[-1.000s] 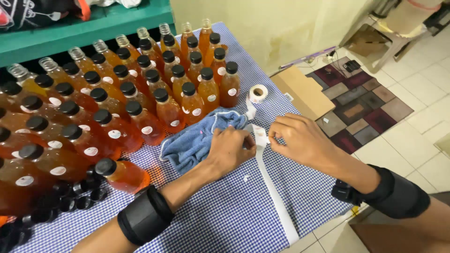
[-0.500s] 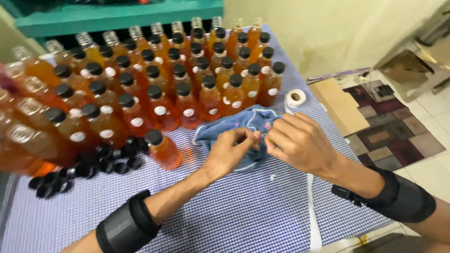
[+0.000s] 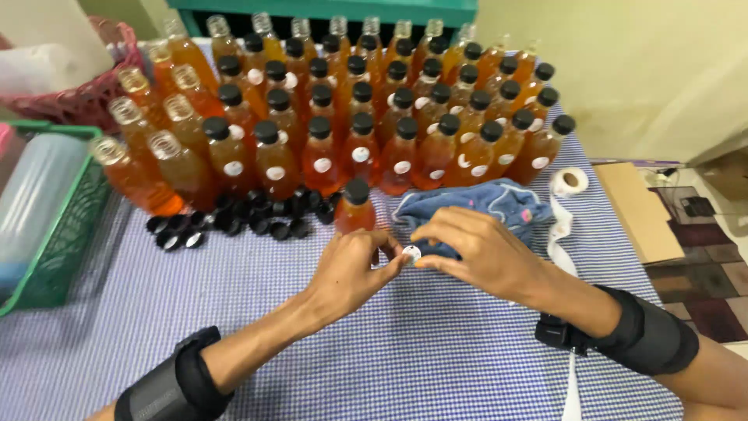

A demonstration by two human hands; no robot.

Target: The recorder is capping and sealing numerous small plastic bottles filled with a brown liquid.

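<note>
At the far left a green plastic basket (image 3: pixel 54 249) sat on the blue checked tablecloth (image 3: pixel 405 351), with uncapped bottles of amber liquid (image 3: pixel 140 168) just beyond it. Loose black caps (image 3: pixel 234 222) lay in a heap in front of the capped bottles (image 3: pixel 366 132). Your left hand (image 3: pixel 351 269) had its fingers curled, thumb and forefinger pinched on a small round white sticker (image 3: pixel 411 253). One capped bottle (image 3: pixel 356 209) stood alone just behind that hand. Your right hand (image 3: pixel 479 253) met the left at the sticker, its fingertips closed on the same disc. A blue cloth (image 3: pixel 499 203) lay behind it, and a roll of stickers (image 3: pixel 570 181) further right.
</note>
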